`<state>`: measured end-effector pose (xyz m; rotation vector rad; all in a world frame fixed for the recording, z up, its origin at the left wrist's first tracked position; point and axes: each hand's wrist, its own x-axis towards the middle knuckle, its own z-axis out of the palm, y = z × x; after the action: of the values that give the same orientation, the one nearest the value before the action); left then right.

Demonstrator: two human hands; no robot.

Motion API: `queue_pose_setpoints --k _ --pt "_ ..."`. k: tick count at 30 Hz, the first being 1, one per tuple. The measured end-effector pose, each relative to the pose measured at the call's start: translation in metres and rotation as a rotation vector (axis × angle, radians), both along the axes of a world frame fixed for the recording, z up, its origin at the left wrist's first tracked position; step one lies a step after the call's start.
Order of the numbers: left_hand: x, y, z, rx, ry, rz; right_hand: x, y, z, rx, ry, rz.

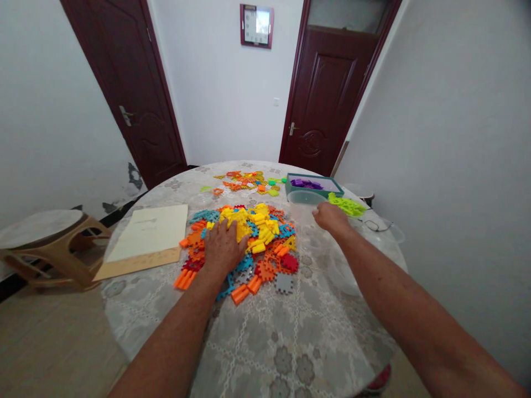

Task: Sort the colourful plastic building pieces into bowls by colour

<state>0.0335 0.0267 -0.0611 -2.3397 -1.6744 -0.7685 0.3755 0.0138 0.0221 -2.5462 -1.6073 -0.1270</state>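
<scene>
A heap of colourful plastic building pieces, yellow, orange, blue and red, lies in the middle of a round table. My left hand rests palm down on the heap's near left side, fingers curled over yellow and orange pieces. My right hand reaches to the right of the heap, its fingers closed at the rim of a clear plastic tub. Whether it grips the rim is hard to tell.
A teal box holding purple pieces stands behind the tub. Bright green pieces lie at its right. A smaller scatter of pieces is at the far edge. Cardboard sheets lie left. A stool stands beside the table.
</scene>
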Motion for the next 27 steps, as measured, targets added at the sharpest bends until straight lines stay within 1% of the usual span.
queue_pose_setpoints --k 4,7,9,10,11,12,14,16,17,18,20,22,24,27 --pt "-0.006 -0.010 0.005 -0.006 -0.006 -0.028 -0.005 -0.001 0.004 -0.044 -0.015 0.009" --pt "-0.013 -0.017 0.008 -0.041 0.023 -0.037 -0.014 -0.010 0.016 -0.049 -0.056 -0.007" --pt "-0.018 -0.021 0.008 -0.053 0.040 -0.049 -0.026 -0.020 0.025 -0.006 -0.106 -0.001" --pt "-0.020 -0.022 0.008 -0.056 0.044 -0.054 -0.035 -0.026 0.027 0.031 -0.123 0.040" --pt "-0.022 -0.024 0.008 -0.058 0.048 -0.054 -0.046 -0.031 0.027 0.074 -0.123 0.113" --pt "-0.024 -0.025 0.007 -0.062 0.052 -0.052 -0.059 -0.036 0.024 0.118 -0.101 0.216" --pt "-0.028 -0.027 0.007 -0.065 0.056 -0.042 -0.089 -0.044 0.010 0.189 -0.015 0.473" --pt "-0.031 -0.029 0.006 -0.063 0.046 -0.037 -0.120 -0.048 -0.015 0.227 0.079 0.702" --pt "-0.033 -0.030 0.006 -0.058 0.034 -0.039 -0.135 -0.048 -0.029 0.236 0.117 0.781" --pt "-0.034 -0.031 0.004 -0.052 0.019 -0.044 -0.147 -0.048 -0.043 0.241 0.151 0.830" --pt "-0.036 -0.032 0.001 -0.041 -0.013 -0.052 -0.165 -0.046 -0.068 0.239 0.198 0.860" --pt "-0.037 -0.032 -0.004 -0.033 -0.040 -0.055 -0.174 -0.042 -0.085 0.244 0.221 0.832" --pt "-0.037 -0.029 -0.007 -0.029 -0.057 -0.057 -0.176 -0.035 -0.094 0.265 0.227 0.784" --pt "-0.031 -0.022 -0.010 -0.032 -0.038 -0.049 -0.174 -0.023 -0.099 0.308 0.222 0.713"
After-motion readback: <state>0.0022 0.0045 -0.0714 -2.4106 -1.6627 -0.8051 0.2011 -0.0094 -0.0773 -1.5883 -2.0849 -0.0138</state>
